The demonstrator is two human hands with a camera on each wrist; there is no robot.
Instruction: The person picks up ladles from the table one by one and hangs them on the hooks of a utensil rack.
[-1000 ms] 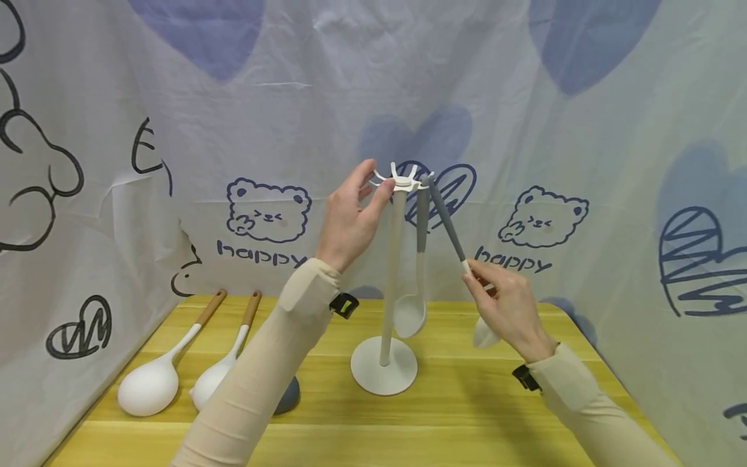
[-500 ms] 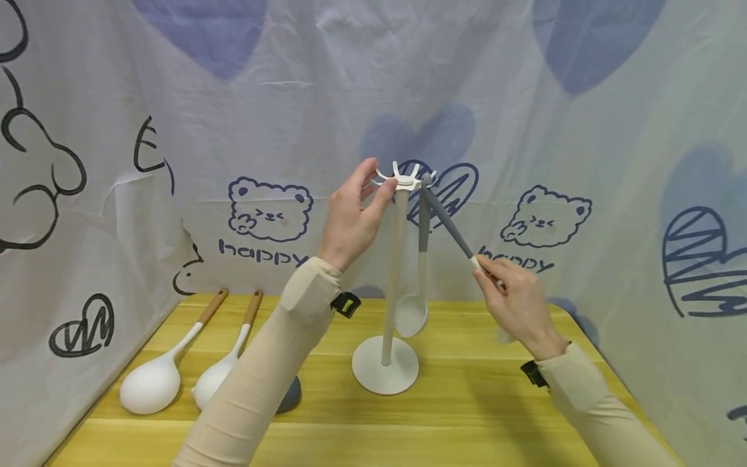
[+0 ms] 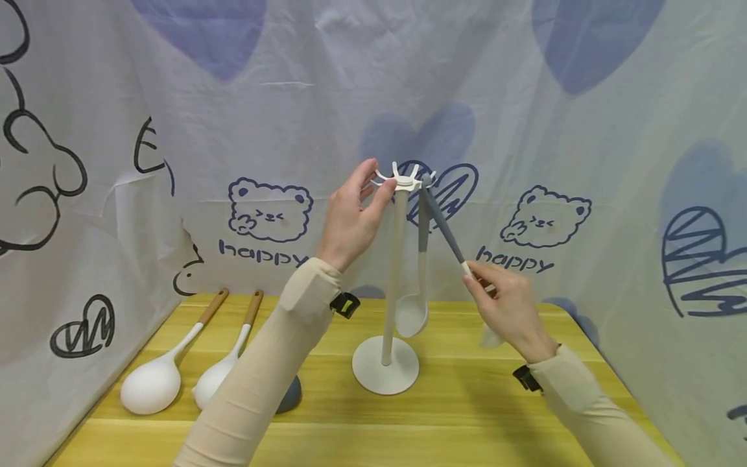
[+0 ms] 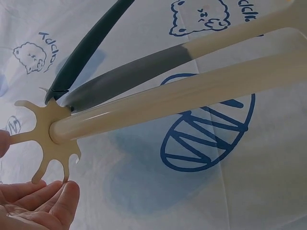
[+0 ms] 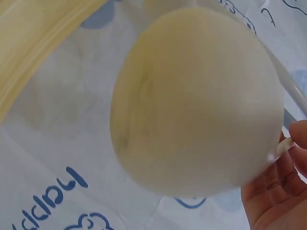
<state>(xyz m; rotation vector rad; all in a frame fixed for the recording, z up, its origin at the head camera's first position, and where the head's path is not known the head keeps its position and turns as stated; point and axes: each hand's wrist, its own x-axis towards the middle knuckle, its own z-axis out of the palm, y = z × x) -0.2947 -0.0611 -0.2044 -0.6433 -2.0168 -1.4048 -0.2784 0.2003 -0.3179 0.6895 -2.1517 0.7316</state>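
Observation:
A white utensil stand [image 3: 394,259] with a pronged top rises from a round base. My left hand [image 3: 353,217] grips that top at the left, with thumb and fingers at separate prongs in the left wrist view. My right hand [image 3: 506,303] pinches the white lower shaft of a ladle with a grey handle [image 3: 446,227]. This handle slants, and its upper end meets the right side of the top. The ladle's round white bowl [image 5: 196,105] fills the right wrist view; my hand mostly hides it in the head view. Another grey-handled ladle [image 3: 411,314] hangs straight down beside the pole.
Two white ladles with wooden handles, a left one [image 3: 150,387] and a right one [image 3: 213,379], lie on the wooden table [image 3: 350,434]. A dark grey utensil head [image 3: 290,394] shows partly behind my left forearm. A printed cloth [image 3: 327,117] stands around the table's back and sides.
My right hand drew the ladle's lower part out to the right, then came back left, so the handle slants less than half a second ago. My left hand stays on the stand's top.

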